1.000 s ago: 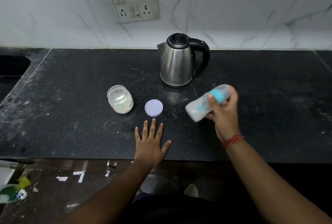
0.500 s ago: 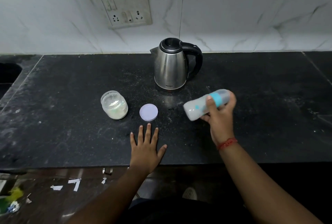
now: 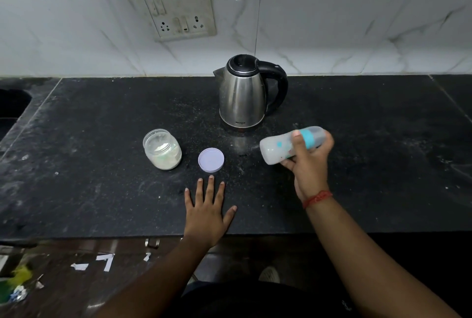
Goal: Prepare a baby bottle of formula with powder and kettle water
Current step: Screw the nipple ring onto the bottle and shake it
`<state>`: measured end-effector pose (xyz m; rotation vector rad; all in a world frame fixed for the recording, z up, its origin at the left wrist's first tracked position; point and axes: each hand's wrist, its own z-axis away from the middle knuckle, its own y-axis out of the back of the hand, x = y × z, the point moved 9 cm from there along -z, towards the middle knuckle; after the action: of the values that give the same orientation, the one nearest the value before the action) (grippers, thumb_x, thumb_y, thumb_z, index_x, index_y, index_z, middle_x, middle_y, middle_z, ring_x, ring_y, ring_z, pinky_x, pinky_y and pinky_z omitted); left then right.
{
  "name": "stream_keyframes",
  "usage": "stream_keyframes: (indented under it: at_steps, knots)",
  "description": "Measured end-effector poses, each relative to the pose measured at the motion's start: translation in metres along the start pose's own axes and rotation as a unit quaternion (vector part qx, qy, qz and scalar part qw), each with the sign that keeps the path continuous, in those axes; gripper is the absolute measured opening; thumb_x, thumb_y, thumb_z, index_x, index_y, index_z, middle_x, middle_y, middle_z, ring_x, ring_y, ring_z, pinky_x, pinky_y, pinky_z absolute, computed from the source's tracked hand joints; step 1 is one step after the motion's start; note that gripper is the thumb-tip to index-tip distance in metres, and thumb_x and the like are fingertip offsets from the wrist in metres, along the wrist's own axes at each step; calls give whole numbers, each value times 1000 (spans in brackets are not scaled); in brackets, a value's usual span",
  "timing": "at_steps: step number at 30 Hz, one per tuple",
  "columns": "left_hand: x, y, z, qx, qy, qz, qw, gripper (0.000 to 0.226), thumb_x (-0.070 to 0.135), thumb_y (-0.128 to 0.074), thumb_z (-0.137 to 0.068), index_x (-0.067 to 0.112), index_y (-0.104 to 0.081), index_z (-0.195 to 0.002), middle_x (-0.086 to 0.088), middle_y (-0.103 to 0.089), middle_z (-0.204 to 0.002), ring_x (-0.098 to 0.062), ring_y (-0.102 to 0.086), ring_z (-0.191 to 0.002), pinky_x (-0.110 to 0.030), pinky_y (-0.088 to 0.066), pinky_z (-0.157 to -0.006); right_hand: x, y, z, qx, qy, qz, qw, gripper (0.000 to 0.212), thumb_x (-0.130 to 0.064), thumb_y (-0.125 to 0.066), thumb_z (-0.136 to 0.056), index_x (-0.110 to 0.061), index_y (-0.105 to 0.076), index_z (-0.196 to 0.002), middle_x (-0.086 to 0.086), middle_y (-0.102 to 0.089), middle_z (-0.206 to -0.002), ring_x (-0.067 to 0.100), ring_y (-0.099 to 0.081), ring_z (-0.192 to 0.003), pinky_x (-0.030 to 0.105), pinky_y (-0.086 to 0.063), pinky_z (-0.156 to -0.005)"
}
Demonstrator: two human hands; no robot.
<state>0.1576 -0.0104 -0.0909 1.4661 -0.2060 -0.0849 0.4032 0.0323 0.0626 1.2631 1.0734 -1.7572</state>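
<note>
My right hand (image 3: 310,167) grips a capped baby bottle (image 3: 277,146) with a teal ring, held almost on its side above the black counter (image 3: 102,190), base pointing left; milky liquid shows inside. My left hand (image 3: 208,213) rests flat on the counter with fingers spread, just in front of a pale round lid (image 3: 211,160). An open glass jar of white powder (image 3: 162,149) stands left of the lid. A steel kettle (image 3: 242,95) with a black handle stands behind, lid closed.
A wall socket plate (image 3: 178,11) hangs on the white tiles behind the kettle. A sink opening (image 3: 12,105) lies at the far left. The counter's front edge runs just below my left hand, with cabinet fronts and paper scraps below.
The bottle in my right hand has tilted flatter and shifted slightly, its image blurred by motion. My left hand stays flat on the counter. The view has shifted a little.
</note>
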Motion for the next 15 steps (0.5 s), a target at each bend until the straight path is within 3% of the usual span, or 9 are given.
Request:
stream_keyframes:
  at_steps: [4,7,8,11,14,15]
  knots:
    - [-1,1,0,-1,0,-1,1000,84,74,-5,-97,25,-28,-161,-10,-21,-169,-38,-14,-157,-66,-6,-121,3,-17,0,-89,-2,98,991,57,-21,-72,-92,-38,-40,-135,8,-60,-124,25,-69,-105,48,-63,-71]
    - [-1,1,0,-1,2,-2,1000,84,74,-5,-97,25,-28,-161,-10,-22,-169,-38,-15,-157,-67,-8,-121,-2,2,-6,1,6,16,1000,50,-22,-67,-96,-28,-37,-135,2,-59,-119,20,-70,-101,41,-62,-68]
    - [-1,2,0,1,2,-2,1000,83,74,-6,-97,25,-29,-161,-10,-23,-169,-38,-16,-156,-67,-9,-121,-2,1,-6,-6,0,22,1000,50,-22,-67,-96,-28,-36,-135,1,-59,-118,19,-71,-99,40,-62,-67]
    - [-1,1,0,4,0,-3,1000,82,73,-9,-98,24,-31,-160,-11,-25,-168,-39,-18,-156,-67,-10,-121,7,-14,-5,-102,-17,105,989,59,-22,-72,-92,-36,-38,-138,7,-59,-124,23,-70,-104,44,-63,-70]
    - [-1,1,0,7,1,-2,1000,80,72,-13,-99,23,-34,-159,-11,-28,-167,-39,-21,-155,-68,-13,-120,4,2,-7,-16,-4,36,999,55,-24,-68,-95,-29,-35,-138,3,-58,-122,23,-69,-105,43,-63,-69]
    - [0,1,0,7,0,-2,1000,80,72,-13,-99,23,-35,-159,-11,-28,-167,-39,-21,-155,-68,-14,-120,5,2,-7,-18,-7,33,999,56,-23,-68,-95,-29,-34,-138,4,-58,-122,23,-70,-104,43,-63,-69]
